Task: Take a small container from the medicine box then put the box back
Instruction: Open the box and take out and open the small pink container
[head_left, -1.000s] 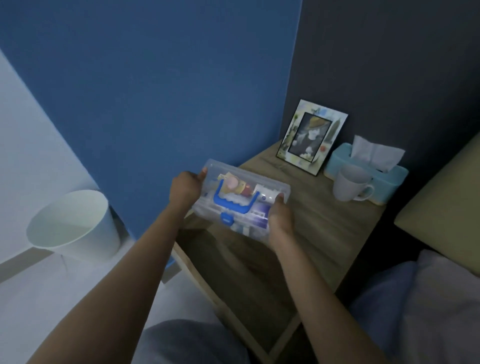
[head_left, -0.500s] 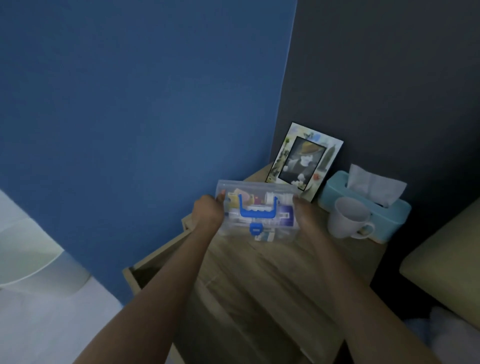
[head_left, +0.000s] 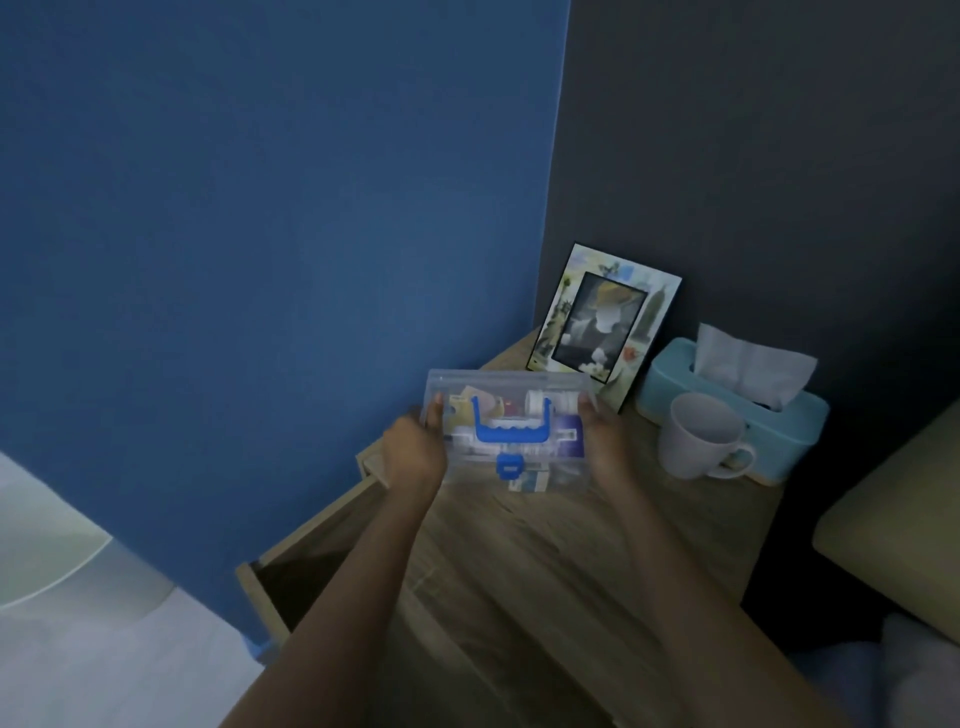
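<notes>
The medicine box (head_left: 511, 431) is a clear plastic case with a blue handle and blue latch; packets and small containers show through its closed lid. It rests on or just above the back left part of the wooden bedside table (head_left: 545, 561). My left hand (head_left: 413, 449) grips its left end and my right hand (head_left: 602, 441) grips its right end. The lid is shut, so no single container can be picked out.
A picture frame (head_left: 605, 322) leans on the dark wall behind the box. A blue tissue box (head_left: 737, 410) and a white mug (head_left: 701, 441) stand at the right. An open drawer (head_left: 306, 566) juts out at the left. A white bin (head_left: 52, 561) is on the floor.
Both hands have carried the box away from me, from over the open drawer to the back of the table top near the picture frame. The view has tilted upward.
</notes>
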